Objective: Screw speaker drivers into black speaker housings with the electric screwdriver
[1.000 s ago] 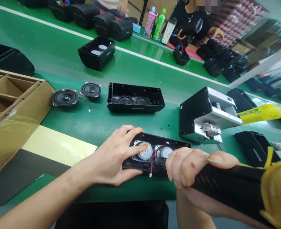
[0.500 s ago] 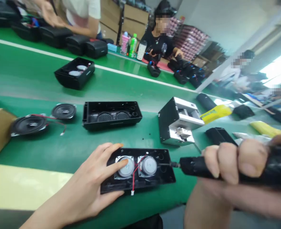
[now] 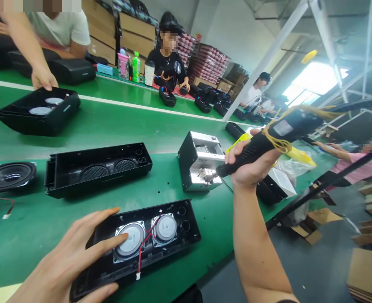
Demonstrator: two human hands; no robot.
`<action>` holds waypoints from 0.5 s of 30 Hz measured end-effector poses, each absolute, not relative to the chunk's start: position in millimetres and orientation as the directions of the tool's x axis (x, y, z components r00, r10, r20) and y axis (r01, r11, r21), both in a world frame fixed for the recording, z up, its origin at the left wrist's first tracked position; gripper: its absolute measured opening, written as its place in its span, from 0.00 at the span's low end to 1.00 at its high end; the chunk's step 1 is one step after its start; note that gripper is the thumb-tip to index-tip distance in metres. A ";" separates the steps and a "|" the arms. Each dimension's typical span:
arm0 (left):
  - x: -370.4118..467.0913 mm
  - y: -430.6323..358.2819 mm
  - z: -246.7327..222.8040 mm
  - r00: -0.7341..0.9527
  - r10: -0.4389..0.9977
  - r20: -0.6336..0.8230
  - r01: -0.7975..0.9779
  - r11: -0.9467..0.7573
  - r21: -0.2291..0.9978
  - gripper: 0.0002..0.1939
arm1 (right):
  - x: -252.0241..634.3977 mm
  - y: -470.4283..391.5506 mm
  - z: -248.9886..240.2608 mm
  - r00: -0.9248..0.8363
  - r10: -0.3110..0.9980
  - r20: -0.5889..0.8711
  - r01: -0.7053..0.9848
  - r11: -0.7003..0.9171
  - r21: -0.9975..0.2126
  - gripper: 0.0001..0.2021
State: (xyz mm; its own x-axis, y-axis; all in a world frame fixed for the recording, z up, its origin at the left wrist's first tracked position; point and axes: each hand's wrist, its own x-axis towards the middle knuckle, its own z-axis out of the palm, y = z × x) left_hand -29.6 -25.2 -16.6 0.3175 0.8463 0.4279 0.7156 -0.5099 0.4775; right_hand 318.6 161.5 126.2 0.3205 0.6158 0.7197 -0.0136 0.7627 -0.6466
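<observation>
My left hand (image 3: 88,248) rests spread over the left part of a black speaker housing (image 3: 173,252), one fingertip on the left silver-backed speaker (image 3: 132,240). A second round speaker (image 3: 166,228) sits beside it, with red wires and white connectors crossing between them. My right hand (image 3: 251,168) is wrapped round a black electric screwdriver (image 3: 245,155), raised over the table. The screwdriver's tip is at the front of a black and silver screw feeder (image 3: 204,155); whether it holds a screw cannot be made out.
Behind lies an open black housing (image 3: 100,168), with a loose speaker (image 3: 11,176) to its left. Across the white line, a person's hand (image 3: 43,78) holds another housing (image 3: 47,113). A white-faced box (image 3: 282,183) and yellow bag (image 3: 302,156) lie right of the feeder.
My right hand has lifted the screwdriver from the housing's right end to the feeder. The view has turned right. Across the table, a person's hand has taken hold of the far housing.
</observation>
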 end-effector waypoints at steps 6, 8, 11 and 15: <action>-25.0 -26.7 -10.5 0.282 0.870 0.404 0.716 -0.471 0.515 0.28 | 320.4 161.6 120.8 0.307 0.640 0.704 -0.021 0.744 -0.668 0.34; -24.6 -26.9 -9.5 0.285 0.873 0.395 0.720 -0.467 0.513 0.27 | 321.9 159.6 119.7 0.307 0.633 0.711 -0.018 0.751 -0.660 0.34; -24.2 -27.5 -8.5 0.297 0.871 0.391 0.717 -0.474 0.512 0.29 | 324.5 153.3 119.4 0.289 0.631 0.720 -0.034 0.758 -0.651 0.33; -24.7 -29.2 -7.6 0.291 0.875 0.386 0.706 -0.469 0.531 0.28 | 324.1 138.6 129.1 0.291 0.636 0.715 -0.057 0.757 -0.651 0.32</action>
State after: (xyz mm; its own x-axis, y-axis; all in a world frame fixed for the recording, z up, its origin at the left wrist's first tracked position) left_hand -24.7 -29.2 -7.6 0.2911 0.8752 0.3865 0.7057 -0.4692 0.5310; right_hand 324.1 138.6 129.1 0.2909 0.6360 0.7147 -0.0571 0.7572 -0.6506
